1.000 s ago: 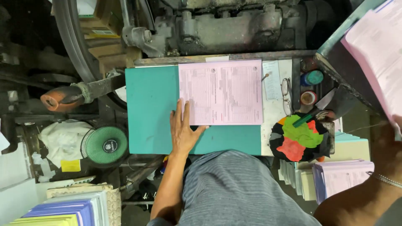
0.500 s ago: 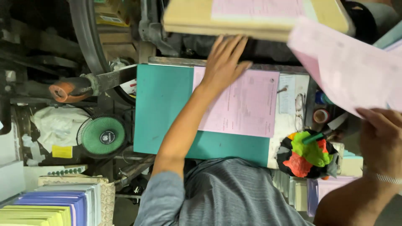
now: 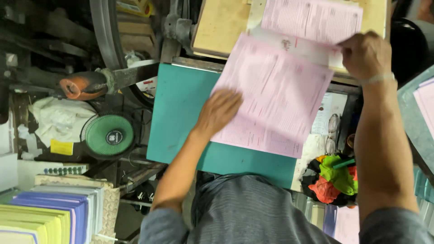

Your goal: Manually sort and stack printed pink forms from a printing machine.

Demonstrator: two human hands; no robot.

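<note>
My left hand point(image 3: 218, 113) grips the left edge of a large pink printed sheet point(image 3: 275, 99), which lies slanted over the teal table point(image 3: 181, 113) and reaches up to a wooden board point(image 3: 221, 27). The fingers are blurred. My right hand point(image 3: 366, 54) is at the board's lower right edge, pinching the corner of another pink sheet point(image 3: 312, 18) that lies on the board. Both forearms reach up from my grey striped shirt point(image 3: 253, 212).
A green round fan point(image 3: 109, 135) and an orange-handled lever point(image 3: 81, 86) sit left of the table, with a large machine wheel behind. Coloured rags point(image 3: 334, 180) and spectacles point(image 3: 332, 131) lie at the right. Stacks of coloured paper point(image 3: 45, 217) fill the lower left; more pink sheets point(image 3: 425, 99) lie far right.
My left hand has drawn back from the board down to the table with a pink sheet. My right hand has carried its sheet from the right onto the board.
</note>
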